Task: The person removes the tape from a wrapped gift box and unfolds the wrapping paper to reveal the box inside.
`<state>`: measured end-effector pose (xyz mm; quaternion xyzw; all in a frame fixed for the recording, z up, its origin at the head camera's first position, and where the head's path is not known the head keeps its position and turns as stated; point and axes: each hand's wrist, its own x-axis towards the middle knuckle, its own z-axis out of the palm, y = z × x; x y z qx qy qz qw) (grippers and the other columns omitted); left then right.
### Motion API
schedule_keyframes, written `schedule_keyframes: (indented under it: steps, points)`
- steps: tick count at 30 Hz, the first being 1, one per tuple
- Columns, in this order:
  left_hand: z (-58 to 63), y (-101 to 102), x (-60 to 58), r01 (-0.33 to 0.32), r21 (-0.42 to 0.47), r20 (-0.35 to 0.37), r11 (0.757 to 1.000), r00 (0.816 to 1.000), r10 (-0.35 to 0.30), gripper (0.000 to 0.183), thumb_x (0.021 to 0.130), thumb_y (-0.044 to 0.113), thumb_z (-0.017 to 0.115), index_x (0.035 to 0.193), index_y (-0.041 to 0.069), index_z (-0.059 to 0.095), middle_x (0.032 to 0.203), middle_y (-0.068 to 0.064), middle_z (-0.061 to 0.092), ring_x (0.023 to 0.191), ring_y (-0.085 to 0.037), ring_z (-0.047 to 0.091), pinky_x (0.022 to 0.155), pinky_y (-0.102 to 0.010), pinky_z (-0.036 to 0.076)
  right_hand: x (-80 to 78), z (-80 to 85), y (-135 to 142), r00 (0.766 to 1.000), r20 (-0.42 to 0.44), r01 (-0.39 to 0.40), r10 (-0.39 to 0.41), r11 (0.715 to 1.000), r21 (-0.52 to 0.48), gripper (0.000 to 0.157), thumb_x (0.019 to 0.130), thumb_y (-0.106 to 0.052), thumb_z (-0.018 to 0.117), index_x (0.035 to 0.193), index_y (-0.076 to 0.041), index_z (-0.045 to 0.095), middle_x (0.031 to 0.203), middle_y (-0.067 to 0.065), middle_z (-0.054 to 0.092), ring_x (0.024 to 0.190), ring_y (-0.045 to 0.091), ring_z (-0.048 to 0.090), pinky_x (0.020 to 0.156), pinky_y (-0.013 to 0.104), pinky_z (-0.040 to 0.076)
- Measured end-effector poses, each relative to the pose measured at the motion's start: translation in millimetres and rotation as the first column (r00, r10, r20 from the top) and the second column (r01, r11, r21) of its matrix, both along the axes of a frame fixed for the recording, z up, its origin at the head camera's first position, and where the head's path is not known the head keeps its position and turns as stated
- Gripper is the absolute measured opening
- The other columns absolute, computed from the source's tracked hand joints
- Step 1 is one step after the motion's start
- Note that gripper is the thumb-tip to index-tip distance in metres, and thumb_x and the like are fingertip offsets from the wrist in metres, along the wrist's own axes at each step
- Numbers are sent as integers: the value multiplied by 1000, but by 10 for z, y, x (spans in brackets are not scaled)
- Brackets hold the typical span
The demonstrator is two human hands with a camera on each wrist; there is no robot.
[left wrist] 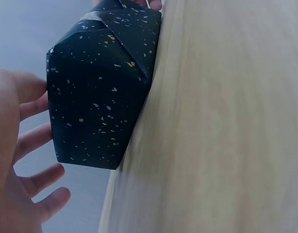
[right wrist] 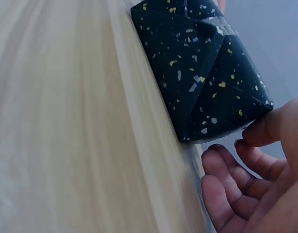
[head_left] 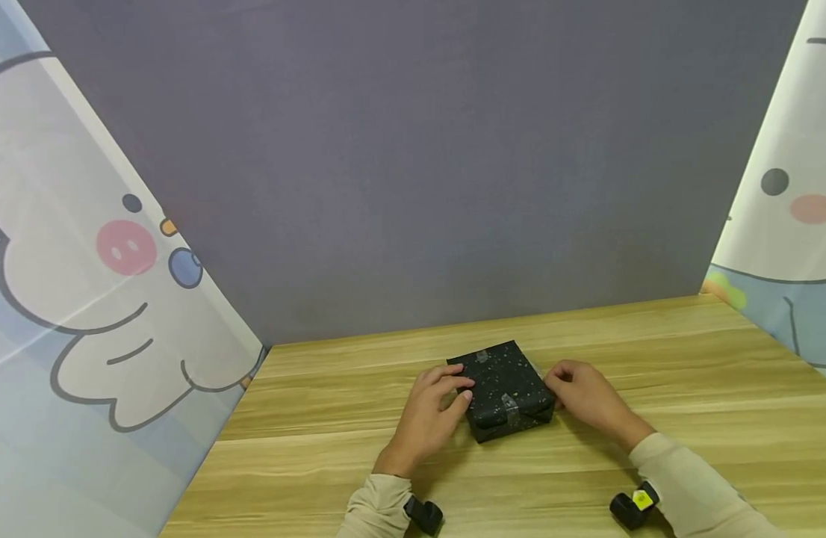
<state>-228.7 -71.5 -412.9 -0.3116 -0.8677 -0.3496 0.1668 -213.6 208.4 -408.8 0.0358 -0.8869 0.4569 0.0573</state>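
A black gift-wrapped box [head_left: 500, 381] with white and gold flecks lies on the wooden table. Clear tape [head_left: 511, 408] crosses the fold on its near side, and folded flaps of the wrapping show in both wrist views. My left hand [head_left: 426, 415] rests with spread, relaxed fingers along the box's left top edge. At the right side, my right hand [head_left: 591, 396] has its fingers curled, thumb and index finger meeting at the box's edge. A shiny strip of clear tape [right wrist: 225, 134] runs along that edge to these fingertips, which pinch it.
The wood-grain table [head_left: 305, 418] extends around the box on all sides. A grey panel [head_left: 420, 172] stands upright behind it, with cartoon-printed curtains [head_left: 84, 359] at the left and right. Each wrist carries a small black camera [head_left: 424, 515].
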Motion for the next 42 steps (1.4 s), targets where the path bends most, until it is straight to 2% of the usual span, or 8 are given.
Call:
schedule_keyframes:
  steps: [7, 10, 14, 19, 22, 31, 36, 42]
  points:
    - [16, -5, 35, -6, -10, 21, 1000, 1000, 6, 20, 101, 31, 62, 115, 22, 74, 137, -2, 56, 142, -33, 36, 111, -52, 36, -4, 5, -9, 1000, 6, -4, 5, 1000, -25, 24, 104, -17, 52, 97, -3, 71, 83, 6, 66, 67, 20, 58, 56, 31, 48]
    - [19, -6, 39, -3, -7, 35, 1000, 999, 4, 20, 100, 31, 63, 115, 23, 74, 137, -2, 55, 146, -33, 31, 112, -53, 34, -3, 27, -21, 999, 40, 4, -3, 999, -33, 33, 105, -33, 54, 95, -7, 71, 86, 8, 66, 67, 20, 57, 57, 31, 49]
    - [18, -4, 21, -15, -29, -25, 999, 1000, 14, 19, 100, 31, 62, 113, 23, 75, 135, -1, 57, 142, -31, 39, 109, -53, 37, 12, 60, -30, 996, 81, -46, 49, 998, -37, 48, 99, -50, 60, 108, -4, 70, 84, 8, 62, 69, 21, 57, 60, 35, 51]
    - [17, -4, 0, -25, -52, -88, 998, 996, 20, 18, 100, 30, 63, 111, 23, 76, 133, -1, 59, 134, -27, 47, 106, -51, 40, 30, 61, -18, 988, 74, -129, 134, 989, -66, 55, 97, -40, 66, 124, 7, 61, 102, 10, 65, 75, 22, 59, 62, 36, 54]
    - [21, -5, 3, -33, -58, -80, 998, 996, 29, 19, 100, 32, 63, 113, 24, 75, 133, 1, 58, 132, -23, 48, 106, -49, 41, 32, 71, -10, 985, 88, -140, 147, 987, -79, 56, 98, -39, 66, 128, 9, 58, 100, 11, 64, 71, 22, 57, 61, 36, 53]
    - [49, -26, 8, -29, -41, -100, 999, 995, 24, 16, 93, 25, 73, 108, 22, 76, 121, 6, 62, 109, -17, 52, 92, -38, 45, 25, 87, -14, 994, 87, -48, 58, 992, -118, 50, 101, -38, 61, 124, 6, 64, 116, 19, 64, 74, 21, 64, 65, 36, 55]
    - [42, -29, -11, -25, -85, -133, 996, 991, 13, 23, 89, 24, 77, 112, 24, 76, 125, 5, 61, 105, -17, 50, 87, -35, 44, 12, 63, -10, 999, 15, 35, -35, 999, -1, 48, 100, -46, 59, 118, -2, 69, 109, 11, 68, 85, 22, 60, 73, 37, 50]
    - [6, -24, -29, -35, -113, -152, 993, 988, 18, 27, 90, 22, 76, 117, 25, 75, 135, 2, 61, 99, -17, 48, 79, -30, 43, 16, 50, -11, 996, -38, 86, -84, 995, 58, 53, 102, -51, 53, 124, -5, 69, 119, 17, 68, 109, 36, 62, 89, 52, 48]
